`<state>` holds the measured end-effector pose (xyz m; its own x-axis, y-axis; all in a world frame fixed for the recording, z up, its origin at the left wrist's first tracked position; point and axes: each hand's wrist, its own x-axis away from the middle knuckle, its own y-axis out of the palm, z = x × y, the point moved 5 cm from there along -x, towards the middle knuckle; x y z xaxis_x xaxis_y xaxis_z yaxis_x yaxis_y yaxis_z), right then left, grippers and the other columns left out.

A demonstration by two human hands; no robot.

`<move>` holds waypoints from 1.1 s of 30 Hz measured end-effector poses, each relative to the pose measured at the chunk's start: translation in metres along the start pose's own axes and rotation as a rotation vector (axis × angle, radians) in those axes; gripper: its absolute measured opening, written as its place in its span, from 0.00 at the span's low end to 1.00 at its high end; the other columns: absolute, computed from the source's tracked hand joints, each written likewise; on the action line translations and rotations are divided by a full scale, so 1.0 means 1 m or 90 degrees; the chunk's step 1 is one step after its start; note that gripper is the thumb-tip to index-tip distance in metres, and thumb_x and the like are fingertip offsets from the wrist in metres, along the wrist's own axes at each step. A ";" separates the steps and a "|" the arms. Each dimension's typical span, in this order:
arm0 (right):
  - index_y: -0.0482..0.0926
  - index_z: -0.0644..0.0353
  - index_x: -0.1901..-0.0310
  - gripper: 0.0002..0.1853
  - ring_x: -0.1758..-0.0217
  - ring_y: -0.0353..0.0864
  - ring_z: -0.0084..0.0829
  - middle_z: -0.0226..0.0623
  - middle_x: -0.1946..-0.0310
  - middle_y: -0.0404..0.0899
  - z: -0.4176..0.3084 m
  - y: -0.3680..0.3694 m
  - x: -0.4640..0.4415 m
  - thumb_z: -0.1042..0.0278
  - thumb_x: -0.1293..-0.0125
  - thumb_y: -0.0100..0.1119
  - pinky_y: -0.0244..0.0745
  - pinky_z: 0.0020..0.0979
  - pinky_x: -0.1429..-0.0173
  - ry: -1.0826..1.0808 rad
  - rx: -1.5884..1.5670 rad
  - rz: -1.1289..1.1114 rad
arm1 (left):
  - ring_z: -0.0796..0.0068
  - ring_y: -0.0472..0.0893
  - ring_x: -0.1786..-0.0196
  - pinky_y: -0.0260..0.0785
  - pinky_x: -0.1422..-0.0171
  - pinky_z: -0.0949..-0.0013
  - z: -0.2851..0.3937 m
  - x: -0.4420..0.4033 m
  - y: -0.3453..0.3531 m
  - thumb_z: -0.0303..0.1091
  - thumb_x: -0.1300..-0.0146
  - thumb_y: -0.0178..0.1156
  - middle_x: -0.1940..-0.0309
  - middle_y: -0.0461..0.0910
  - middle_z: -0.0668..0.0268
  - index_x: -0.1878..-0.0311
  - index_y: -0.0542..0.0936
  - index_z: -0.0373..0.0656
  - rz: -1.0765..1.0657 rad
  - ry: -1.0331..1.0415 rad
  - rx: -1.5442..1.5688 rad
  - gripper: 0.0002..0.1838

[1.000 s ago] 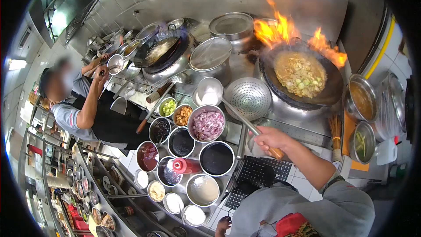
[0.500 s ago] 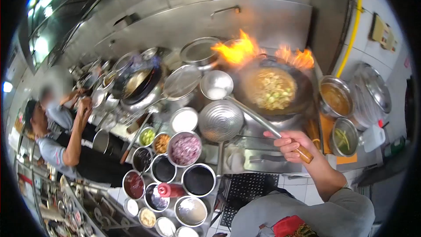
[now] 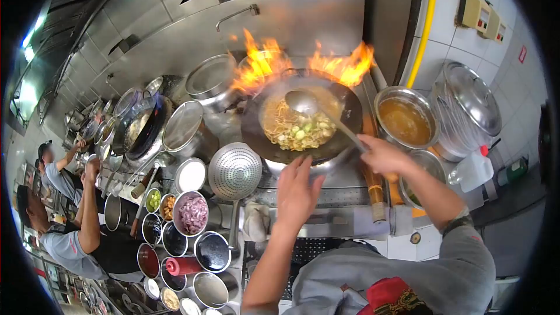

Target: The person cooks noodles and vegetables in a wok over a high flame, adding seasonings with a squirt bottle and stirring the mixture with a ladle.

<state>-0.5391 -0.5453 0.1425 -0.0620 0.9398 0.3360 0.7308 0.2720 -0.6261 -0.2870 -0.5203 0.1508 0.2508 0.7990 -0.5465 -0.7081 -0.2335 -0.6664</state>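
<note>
My right hand (image 3: 382, 154) is closed round the handle of a metal ladle (image 3: 301, 102), whose bowl hangs over the upper part of a dark wok (image 3: 350, 119). Noodles (image 3: 280, 122) in broth with pale green and white vegetable pieces (image 3: 303, 133) fill the wok's middle. Flames rise behind its far rim. Just in front of the near rim, my left hand (image 3: 297, 189) is raised with fingers apart, holding nothing. The hand's fingertips come close to the rim; whether they touch it I cannot tell.
Left of the wok lies a perforated strainer (image 3: 235, 170), with bowls of onions (image 3: 191, 214) and sauces beyond. A pot of brown broth (image 3: 406, 116) and a plastic jug (image 3: 471, 169) stand at right. Two co-workers (image 3: 73, 248) are at the far left.
The view has swung right. My left hand has come into view before the wok. The ladle has moved from beside the white-filled container on the left to over the wok.
</note>
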 end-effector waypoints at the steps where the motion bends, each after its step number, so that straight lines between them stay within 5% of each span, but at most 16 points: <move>1: 0.63 0.61 0.28 0.32 0.76 0.78 0.28 0.37 0.66 0.80 -0.002 0.006 -0.004 0.68 0.33 0.55 0.77 0.32 0.67 -0.058 0.034 0.018 | 0.49 0.78 0.46 0.70 0.42 0.51 -0.002 -0.014 0.036 0.39 0.38 0.68 0.49 0.79 0.52 0.44 0.79 0.38 -0.022 -0.013 -0.016 0.22; 6: 0.65 0.58 0.29 0.30 0.77 0.77 0.25 0.33 0.68 0.79 0.032 -0.033 0.013 0.68 0.32 0.54 0.76 0.31 0.70 0.001 -0.029 -0.104 | 0.53 0.77 0.56 0.70 0.54 0.49 -0.019 -0.024 0.092 0.46 0.36 0.65 0.65 0.77 0.58 0.65 0.76 0.43 -0.098 -0.014 -0.175 0.15; 9: 0.67 0.58 0.29 0.29 0.76 0.81 0.29 0.40 0.60 0.83 0.007 -0.026 0.006 0.72 0.33 0.54 0.77 0.31 0.70 -0.019 -0.016 -0.051 | 0.51 0.77 0.58 0.70 0.56 0.48 -0.030 -0.018 0.083 0.43 0.37 0.65 0.66 0.77 0.57 0.66 0.77 0.43 -0.088 0.030 -0.143 0.14; 16: 0.67 0.61 0.29 0.31 0.75 0.81 0.30 0.38 0.65 0.82 0.029 -0.024 0.025 0.68 0.34 0.57 0.79 0.34 0.64 0.028 -0.105 -0.094 | 0.49 0.76 0.60 0.70 0.57 0.49 -0.039 -0.020 0.059 0.40 0.35 0.64 0.67 0.76 0.55 0.67 0.76 0.41 -0.104 0.057 -0.111 0.13; 20: 0.68 0.62 0.30 0.30 0.75 0.81 0.29 0.38 0.68 0.80 0.010 0.006 -0.004 0.68 0.34 0.57 0.77 0.32 0.69 -0.031 -0.107 0.015 | 0.49 0.76 0.60 0.70 0.57 0.49 -0.036 -0.017 0.056 0.42 0.34 0.63 0.68 0.77 0.55 0.67 0.77 0.41 -0.129 0.046 -0.102 0.14; 26: 0.62 0.62 0.26 0.34 0.76 0.76 0.24 0.34 0.67 0.77 0.039 -0.007 0.029 0.70 0.34 0.58 0.75 0.28 0.70 0.031 -0.157 -0.061 | 0.46 0.76 0.64 0.68 0.57 0.48 -0.040 -0.020 0.055 0.41 0.34 0.63 0.69 0.77 0.51 0.68 0.75 0.39 -0.082 0.084 -0.077 0.15; 33: 0.67 0.60 0.30 0.30 0.75 0.79 0.27 0.38 0.66 0.80 -0.004 0.035 0.013 0.68 0.34 0.56 0.77 0.31 0.68 0.012 -0.162 -0.022 | 0.48 0.76 0.61 0.69 0.56 0.48 -0.036 -0.017 0.056 0.41 0.35 0.63 0.68 0.77 0.53 0.68 0.76 0.40 -0.108 0.050 -0.086 0.14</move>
<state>-0.5120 -0.5239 0.1279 -0.0780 0.9263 0.3687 0.8760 0.2403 -0.4182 -0.3070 -0.5671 0.1042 0.4128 0.7890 -0.4550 -0.5580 -0.1758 -0.8110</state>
